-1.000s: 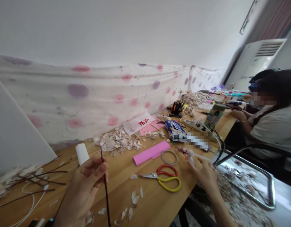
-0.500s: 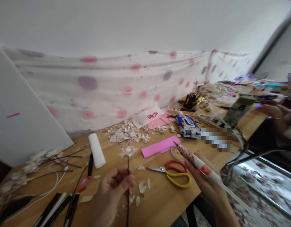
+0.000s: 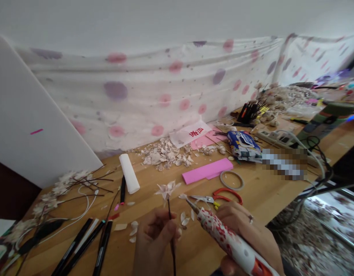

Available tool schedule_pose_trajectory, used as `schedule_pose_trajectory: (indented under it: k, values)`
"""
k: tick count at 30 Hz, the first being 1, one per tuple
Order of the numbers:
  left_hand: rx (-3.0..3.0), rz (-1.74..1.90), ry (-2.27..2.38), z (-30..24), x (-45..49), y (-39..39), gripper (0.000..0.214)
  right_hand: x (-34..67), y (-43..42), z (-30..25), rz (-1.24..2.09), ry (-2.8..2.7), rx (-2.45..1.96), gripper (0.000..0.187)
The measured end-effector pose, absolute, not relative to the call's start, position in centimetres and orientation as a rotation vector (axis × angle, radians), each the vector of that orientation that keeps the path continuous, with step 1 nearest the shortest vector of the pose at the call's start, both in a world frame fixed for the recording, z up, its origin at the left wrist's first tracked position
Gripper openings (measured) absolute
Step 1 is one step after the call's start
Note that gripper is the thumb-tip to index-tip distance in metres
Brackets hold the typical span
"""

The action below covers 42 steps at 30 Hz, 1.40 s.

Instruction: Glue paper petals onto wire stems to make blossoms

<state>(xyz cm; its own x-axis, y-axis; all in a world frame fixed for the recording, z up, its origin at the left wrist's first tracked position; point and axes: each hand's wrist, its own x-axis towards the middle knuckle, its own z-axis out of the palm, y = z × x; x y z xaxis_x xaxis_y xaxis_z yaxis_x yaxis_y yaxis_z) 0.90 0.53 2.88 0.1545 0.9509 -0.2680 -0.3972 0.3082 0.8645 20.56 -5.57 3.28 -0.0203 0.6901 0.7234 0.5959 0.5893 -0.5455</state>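
Shell flower (image 3: pixel 167 189) on dark stem (image 3: pixel 171 226): pinched upright in the left hand (image 3: pixel 156 239), above the wooden table (image 3: pixel 251 199). Glue pen (image 3: pixel 223 235): clasped in the right hand (image 3: pixel 247 230), nozzle just beside the stem. Risk: fingertips may be burned, or petals knocked loose, if the nozzle is brought in crookedly.

Two red Chinese characters are printed on a white packet (image 3: pixel 191 134) lying at the back of the counter (image 3: pixel 145 205), against the dotted cloth (image 3: pixel 136 96); the second looks like 迎, and the first is too soft to make out. A blue-and-white packet (image 3: pixel 242 145) just to its right carries print that is blurred beyond reading. At left, a short pink stroke (image 3: pixel 36 131) on a white board (image 3: pixel 27 107) is a plain mark, not a letter.
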Motion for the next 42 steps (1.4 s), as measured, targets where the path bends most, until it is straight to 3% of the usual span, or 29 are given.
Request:
schedule_pose_trajectory:
  k: [3, 7, 12, 19, 29, 36, 42]
  values:
    - [0.830, 1.230, 0.994, 3.2, -0.3, 1.6, 0.031, 20.8, -5.8, 3.4, 0.094, -1.713, -1.027, 0.034]
    - [1.116, 1.513, 1.127, 4.1, -0.7, 2.2, 0.009, 21.2, -5.8, 2.9, 0.012, -1.713, -1.027, 0.036]
    - [1.320, 1.673, 1.168, 4.4, 0.3, 1.6, 0.018, 21.0, -5.7, 2.6, 0.030, -1.712, -1.050, 0.039]
    - [1.453, 1.703, 1.141, 3.2, 0.2, 1.7, 0.022, 20.9, -5.6, 2.7, 0.047, -1.725, -1.036, 0.041]
    - [1.021, 1.477, 1.105, 4.5, 1.0, 1.1, 0.017, 21.1, -5.6, 4.6, 0.194, -1.818, -0.984, 0.033]
    - [0.859, 1.185, 1.032, 2.5, -0.2, 0.8, 0.032, 20.2, -5.0, 4.1, 0.138, -1.680, -1.010, 0.052]
    - [1.264, 1.453, 1.212, 2.2, -0.2, 1.4, 0.013, 20.4, -5.1, 2.9, 0.113, -1.696, -0.992, 0.041]
